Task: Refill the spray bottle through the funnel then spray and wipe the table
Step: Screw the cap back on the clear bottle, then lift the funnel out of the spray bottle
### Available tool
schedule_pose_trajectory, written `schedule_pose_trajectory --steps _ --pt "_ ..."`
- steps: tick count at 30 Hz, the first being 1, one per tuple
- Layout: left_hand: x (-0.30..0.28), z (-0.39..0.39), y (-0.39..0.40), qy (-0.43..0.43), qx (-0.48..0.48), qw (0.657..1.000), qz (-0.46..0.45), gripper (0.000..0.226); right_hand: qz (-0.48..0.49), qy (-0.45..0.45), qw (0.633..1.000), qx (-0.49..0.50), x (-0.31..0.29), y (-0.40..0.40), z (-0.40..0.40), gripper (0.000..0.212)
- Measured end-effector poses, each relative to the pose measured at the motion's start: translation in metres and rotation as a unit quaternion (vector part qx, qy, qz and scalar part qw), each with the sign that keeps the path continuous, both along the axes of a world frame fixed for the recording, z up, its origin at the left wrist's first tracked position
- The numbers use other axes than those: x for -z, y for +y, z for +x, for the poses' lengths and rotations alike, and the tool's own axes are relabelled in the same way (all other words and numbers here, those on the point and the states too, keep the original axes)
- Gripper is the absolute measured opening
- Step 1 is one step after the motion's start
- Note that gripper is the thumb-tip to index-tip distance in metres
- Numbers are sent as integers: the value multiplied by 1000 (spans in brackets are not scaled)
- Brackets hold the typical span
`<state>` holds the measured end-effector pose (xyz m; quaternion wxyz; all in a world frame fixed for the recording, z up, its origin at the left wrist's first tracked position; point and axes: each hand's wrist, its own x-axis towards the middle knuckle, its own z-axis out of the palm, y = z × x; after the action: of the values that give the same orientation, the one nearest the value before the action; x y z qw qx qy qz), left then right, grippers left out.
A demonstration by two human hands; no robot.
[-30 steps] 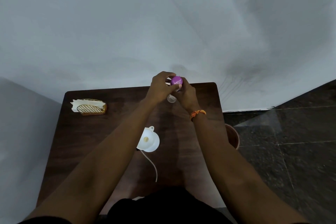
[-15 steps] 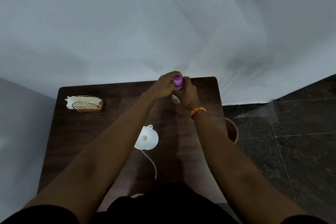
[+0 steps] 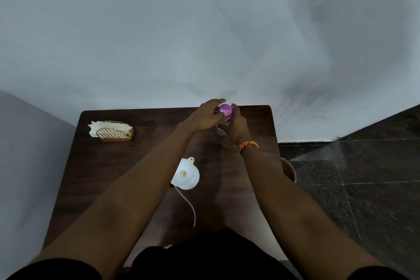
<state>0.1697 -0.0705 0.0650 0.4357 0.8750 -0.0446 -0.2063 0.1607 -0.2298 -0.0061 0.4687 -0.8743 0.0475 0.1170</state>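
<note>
**Q:** What lies nearest the camera?

**A:** Black clothing at the bottom edge, then two bare forearms reaching forward over a dark wooden table (image 3: 95, 179). Between the arms, a white funnel (image 3: 186, 174) lies on the tabletop, its spout end turned up toward the camera. A thin pale tube (image 3: 189, 206) curves from beside it back toward the person.

**Q:** And at the table's right edge?

**A:** A brown round container (image 3: 289, 169) stands on the dark tiled floor (image 3: 368, 177), partly hidden behind the right forearm.

**Q:** Where is the bottle?

**A:** At the far end of the table, near the wall. A clear bottle (image 3: 221, 129) with a purple cap (image 3: 225, 110) is held between both hands. Whether its base rests on the wood cannot be told.

**Q:** How do the hands hold it?

**A:** The left hand (image 3: 208, 117) is closed over the cap from the left side, fingers curled around its rim. The right hand (image 3: 237, 126) is wrapped around the bottle's body just below the cap. An orange thread bracelet (image 3: 248, 145) circles the right wrist.

**Q:** Anything else on the table?

**A:** At the far left corner, well apart from the hands, a gold wire holder (image 3: 116, 134) stands with white paper napkins (image 3: 96, 127) in it. A plain grey-white wall (image 3: 204, 29) rises behind the table.
</note>
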Motion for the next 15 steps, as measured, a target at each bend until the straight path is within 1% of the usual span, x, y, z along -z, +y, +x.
schedule_pose_trajectory --steps 2,4,7,11,13,14,15 --pt "-7 -5 8 -3 -9 1000 -4 59 -3 14 1000 -4 1 -1 0 108" --pt "-14 -12 17 -3 -22 1000 -1 56 -5 20 1000 -3 -6 -2 -3 114" --pt "-21 -23 32 -10 -43 999 8 51 -11 15 1000 -9 -8 -9 -8 119" --pt "-24 -46 59 -28 -75 997 21 47 -46 42 998 0 -11 -17 -26 124" --pt "-20 -61 77 -28 -109 994 1 45 -93 67 993 24 -9 -20 -42 120" --pt "-16 -69 87 -25 -130 991 -18 43 -117 83 989 45 -8 -22 -51 113" --pt "-12 -79 96 -15 -152 988 -36 41 -133 96 985 60 -4 -23 -59 100"
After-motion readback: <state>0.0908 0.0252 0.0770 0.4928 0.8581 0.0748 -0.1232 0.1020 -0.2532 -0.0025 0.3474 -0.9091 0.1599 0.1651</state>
